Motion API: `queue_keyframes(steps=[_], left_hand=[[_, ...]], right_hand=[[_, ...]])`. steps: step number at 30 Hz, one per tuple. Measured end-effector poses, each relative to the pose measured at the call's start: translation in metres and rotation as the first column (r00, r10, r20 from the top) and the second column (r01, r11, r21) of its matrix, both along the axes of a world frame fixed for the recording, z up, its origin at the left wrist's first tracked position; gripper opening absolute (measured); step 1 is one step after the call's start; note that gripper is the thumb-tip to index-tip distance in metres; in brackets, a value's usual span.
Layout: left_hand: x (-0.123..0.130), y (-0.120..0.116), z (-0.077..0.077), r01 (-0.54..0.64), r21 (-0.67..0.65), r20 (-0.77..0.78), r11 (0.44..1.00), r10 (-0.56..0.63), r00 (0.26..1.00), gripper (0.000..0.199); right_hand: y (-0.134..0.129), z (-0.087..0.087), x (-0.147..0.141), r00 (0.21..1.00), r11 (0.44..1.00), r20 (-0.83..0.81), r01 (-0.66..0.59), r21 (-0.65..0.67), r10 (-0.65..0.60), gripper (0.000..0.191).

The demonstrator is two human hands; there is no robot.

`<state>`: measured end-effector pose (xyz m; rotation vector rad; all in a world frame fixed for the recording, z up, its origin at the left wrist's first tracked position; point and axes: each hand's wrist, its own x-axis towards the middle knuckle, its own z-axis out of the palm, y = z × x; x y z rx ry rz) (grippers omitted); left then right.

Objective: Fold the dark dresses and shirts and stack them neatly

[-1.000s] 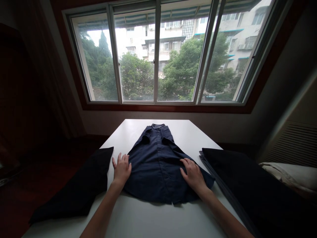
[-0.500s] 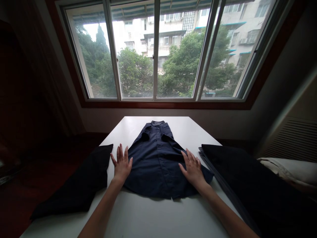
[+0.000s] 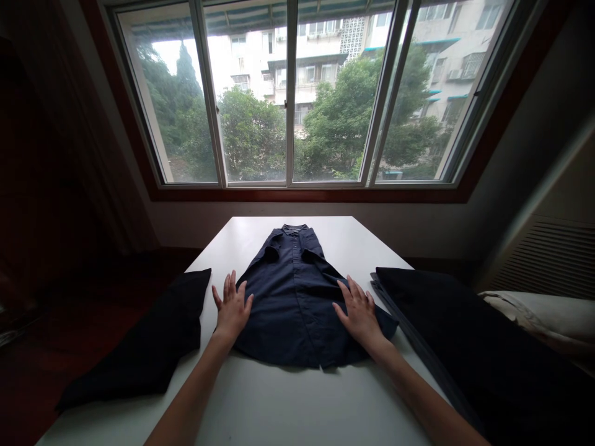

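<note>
Head view: the left grip and right grip are spreading wide, holding nothing, with the navy button shirt lying between them on the white desk; the right grip is resting on its hem, so a sliding palm could be rucking the cloth.

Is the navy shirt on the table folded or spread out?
Spread flat: the navy shirt lies face up on the white table, sleeves folded inward.
</note>
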<state>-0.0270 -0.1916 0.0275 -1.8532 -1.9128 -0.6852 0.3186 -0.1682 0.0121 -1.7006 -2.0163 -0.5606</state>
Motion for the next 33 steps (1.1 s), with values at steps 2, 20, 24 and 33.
queue_keyframes(steps=[2, 20, 24, 33], left_hand=[[0.0, -0.001, 0.002, 0.021, 0.007, 0.008, 1.0, -0.021, 1.0, 0.036], [0.015, -0.013, 0.021, 0.399, -0.102, 0.053, 0.911, -0.396, 0.917, 0.022], [0.016, -0.013, 0.023, 0.4, -0.109, 0.048, 0.91, -0.397, 0.916, 0.023], [0.016, -0.014, 0.024, 0.395, -0.127, 0.043, 0.91, -0.393, 0.918, 0.024]], right_hand=[[-0.002, 0.004, -0.001, 1.0, 1.0, -0.004, -0.009, -0.006, 0.009, 0.046], [-0.021, 0.038, -0.014, 0.991, 0.977, -0.095, -0.109, -0.182, 0.093, 0.032], [-0.023, 0.043, -0.016, 0.991, 0.972, -0.099, -0.107, -0.208, 0.088, 0.034], [-0.026, 0.047, -0.019, 0.988, 0.965, -0.109, -0.131, -0.227, 0.109, 0.035]])
